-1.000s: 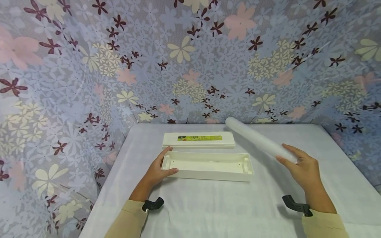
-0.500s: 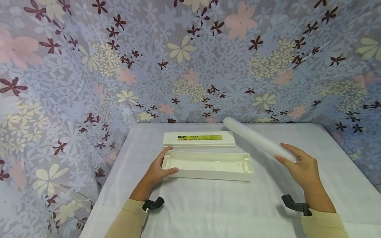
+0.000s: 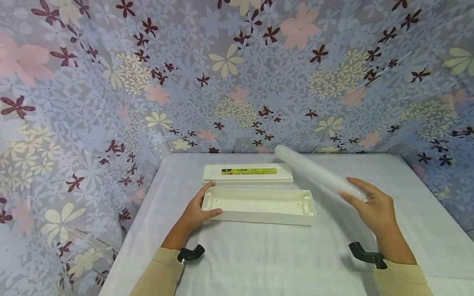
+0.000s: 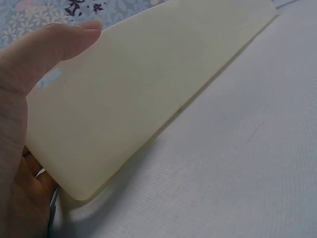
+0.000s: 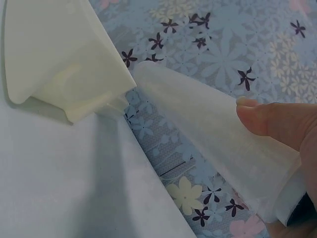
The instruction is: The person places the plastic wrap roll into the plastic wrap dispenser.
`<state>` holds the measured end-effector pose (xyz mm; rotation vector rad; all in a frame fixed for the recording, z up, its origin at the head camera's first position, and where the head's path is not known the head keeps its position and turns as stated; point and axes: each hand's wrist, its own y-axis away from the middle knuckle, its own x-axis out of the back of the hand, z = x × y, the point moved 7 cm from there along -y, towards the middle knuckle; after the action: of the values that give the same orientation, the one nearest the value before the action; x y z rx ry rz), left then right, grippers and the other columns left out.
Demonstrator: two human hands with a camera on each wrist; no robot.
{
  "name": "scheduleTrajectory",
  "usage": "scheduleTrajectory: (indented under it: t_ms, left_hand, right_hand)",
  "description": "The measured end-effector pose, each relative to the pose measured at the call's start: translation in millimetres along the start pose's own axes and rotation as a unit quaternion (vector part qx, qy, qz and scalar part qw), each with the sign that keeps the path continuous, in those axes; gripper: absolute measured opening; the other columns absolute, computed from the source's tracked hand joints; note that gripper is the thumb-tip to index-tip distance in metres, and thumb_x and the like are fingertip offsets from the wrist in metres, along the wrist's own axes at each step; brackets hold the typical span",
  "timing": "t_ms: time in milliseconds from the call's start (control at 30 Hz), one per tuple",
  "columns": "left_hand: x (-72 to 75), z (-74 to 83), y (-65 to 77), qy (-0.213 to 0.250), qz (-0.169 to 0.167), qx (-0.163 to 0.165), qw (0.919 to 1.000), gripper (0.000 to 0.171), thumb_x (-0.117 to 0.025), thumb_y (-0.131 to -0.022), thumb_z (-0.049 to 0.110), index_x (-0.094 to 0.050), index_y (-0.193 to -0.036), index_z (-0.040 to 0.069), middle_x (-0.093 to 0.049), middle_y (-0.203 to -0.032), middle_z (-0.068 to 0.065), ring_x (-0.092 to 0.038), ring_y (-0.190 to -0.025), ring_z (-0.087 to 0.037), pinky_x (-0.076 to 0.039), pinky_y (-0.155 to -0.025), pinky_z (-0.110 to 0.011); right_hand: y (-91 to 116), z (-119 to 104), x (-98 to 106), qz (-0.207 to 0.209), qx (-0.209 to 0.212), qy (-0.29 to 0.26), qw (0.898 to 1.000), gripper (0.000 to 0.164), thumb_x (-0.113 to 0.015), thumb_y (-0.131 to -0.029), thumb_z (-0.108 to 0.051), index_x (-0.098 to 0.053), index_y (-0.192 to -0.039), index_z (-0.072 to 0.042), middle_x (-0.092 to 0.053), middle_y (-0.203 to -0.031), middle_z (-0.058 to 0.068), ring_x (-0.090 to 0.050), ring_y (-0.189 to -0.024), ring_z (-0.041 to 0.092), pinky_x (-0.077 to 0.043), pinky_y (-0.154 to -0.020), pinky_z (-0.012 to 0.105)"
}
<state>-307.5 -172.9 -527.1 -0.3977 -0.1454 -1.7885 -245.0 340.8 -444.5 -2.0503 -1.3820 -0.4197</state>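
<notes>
Roll of cling film [image 3: 318,172] held by its near end in the right hand [image 3: 372,207], grip curled round it, slanting above the tabletop [image 3: 259,255], not yet in the open dispenser tray [image 3: 259,205]. Tray's left end pinched by the left hand [image 3: 196,211]. Lid [image 3: 247,174] lying off, just behind. Loading and closing seemingly left.

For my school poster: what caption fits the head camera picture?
Left hand holds the open tray; right hand holds a white roll.
</notes>
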Motion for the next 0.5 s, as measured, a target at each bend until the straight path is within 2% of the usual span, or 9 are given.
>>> scheduleTrajectory:
  t_ms: [267,500]
  left_hand:
    - [-0.2,-1.6,0.1,-0.001,0.003,0.012,0.9999,0.105,-0.094,-0.083,0.021,-0.033,-0.167,0.023,-0.040,-0.164,0.002,-0.046,-0.141,-0.026,-0.036,-0.114,-0.054]
    - [0.1,-3.4,-0.2,-0.003,0.003,0.012,0.9999,0.105,-0.094,-0.083,0.021,-0.032,-0.167,0.024,-0.039,-0.164,0.001,-0.045,-0.143,-0.027,-0.034,-0.116,-0.055]
  right_hand:
    - [2.5,-6.9,-1.2,0.013,0.012,-0.002,1.000,0.055,-0.087,-0.092,-0.022,-0.068,-0.143,-0.011,-0.062,-0.142,0.021,-0.059,-0.115,0.040,-0.043,-0.069,0.008]
    - [3.9,-11.4,-5.1,0.009,0.026,-0.009,1.000,0.054,-0.087,-0.092,-0.019,-0.068,-0.142,-0.009,-0.062,-0.142,0.021,-0.059,-0.116,0.040,-0.044,-0.069,0.008]
